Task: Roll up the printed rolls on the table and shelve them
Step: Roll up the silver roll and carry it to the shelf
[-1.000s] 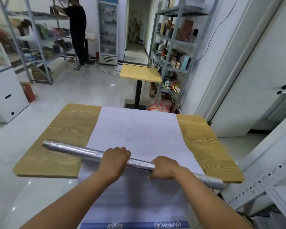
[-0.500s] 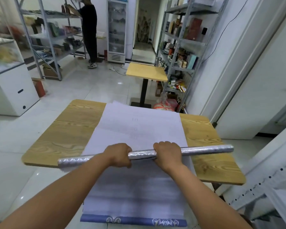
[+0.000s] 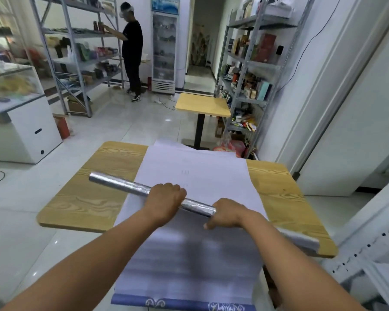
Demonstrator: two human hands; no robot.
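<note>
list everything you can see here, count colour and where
silver roll: 1, silver, slanting across the sheet
printed sheet: 1 on top, white with a blue patterned end, over the table, near end hanging off
wooden table: 1, light wood, in front
small table: 1, yellow top, black post, behind
left shelving: 1, grey, stocked
right shelving: 1, grey, stocked
glass-door fridge: 1, white, back wall
display counter: 1, white, far left
other person: 1, black clothes, at the left shelving
left hand: grips the silver roll
right hand: grips the silver roll
</note>
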